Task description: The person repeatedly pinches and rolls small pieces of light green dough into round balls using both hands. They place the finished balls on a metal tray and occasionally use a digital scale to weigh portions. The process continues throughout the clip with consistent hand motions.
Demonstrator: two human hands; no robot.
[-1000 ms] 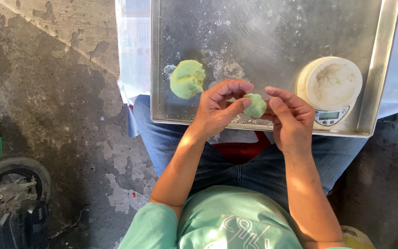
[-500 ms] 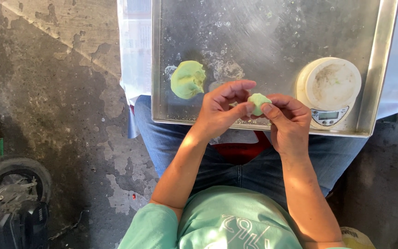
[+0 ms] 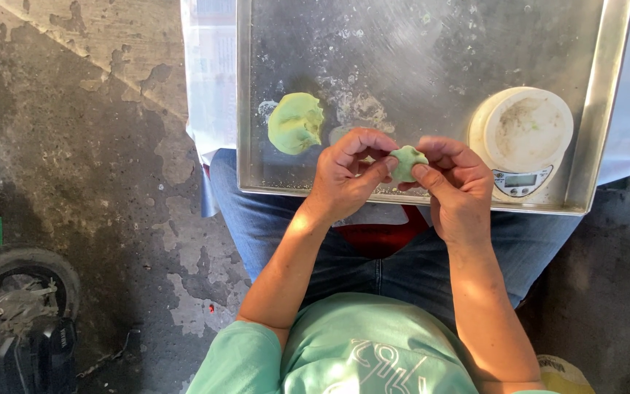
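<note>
One small green dough ball (image 3: 407, 162) sits pinched between both hands, just above the near rim of the metal tray (image 3: 432, 51). The left hand (image 3: 344, 175) closes on it from the left with thumb and curled fingers; the right hand (image 3: 457, 186) grips it from the right with thumb and forefinger, so both hands are narrowly closed around the ball. Two green dough pieces are in view: the held ball and a larger lump (image 3: 295, 122) lying on the tray floor, left of the left hand and apart from it. The tray also holds one round white kitchen scale (image 3: 523, 138) at its right side, its platform dusted with flour and bearing nothing, and flour scatter near the lump.
</note>
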